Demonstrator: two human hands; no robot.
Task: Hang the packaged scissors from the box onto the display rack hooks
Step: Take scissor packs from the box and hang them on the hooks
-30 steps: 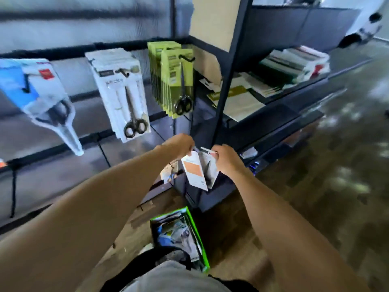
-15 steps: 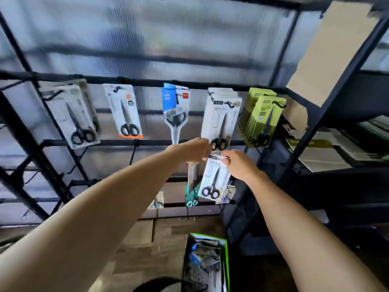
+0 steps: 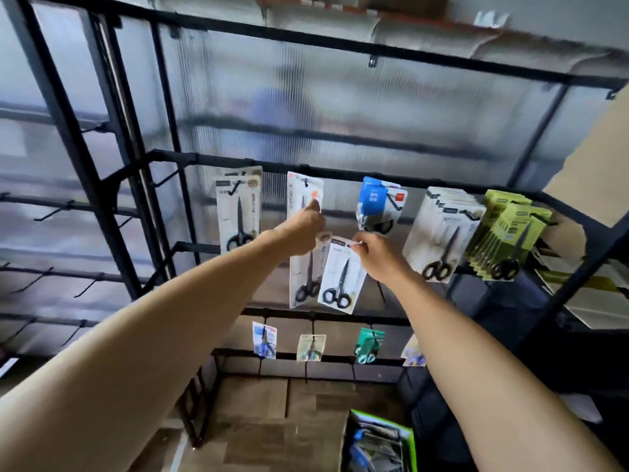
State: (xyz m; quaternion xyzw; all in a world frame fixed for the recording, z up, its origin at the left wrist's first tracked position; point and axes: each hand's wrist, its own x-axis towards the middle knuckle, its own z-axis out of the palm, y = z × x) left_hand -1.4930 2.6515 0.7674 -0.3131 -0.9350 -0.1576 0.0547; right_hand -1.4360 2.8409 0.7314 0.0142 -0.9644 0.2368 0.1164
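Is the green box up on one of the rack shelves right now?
No, the green box sits low on the floor, below the rack and between the person's arms.

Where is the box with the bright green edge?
In the head view, the cardboard box with the bright green rim sits on the floor at the bottom right of centre, below the person's right hand and the black metal display rack.

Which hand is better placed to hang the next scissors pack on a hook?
The left hand: it pinches a white pack at the top and is already raised near the orange-marked pack's hook. The right hand holds its pack lower.
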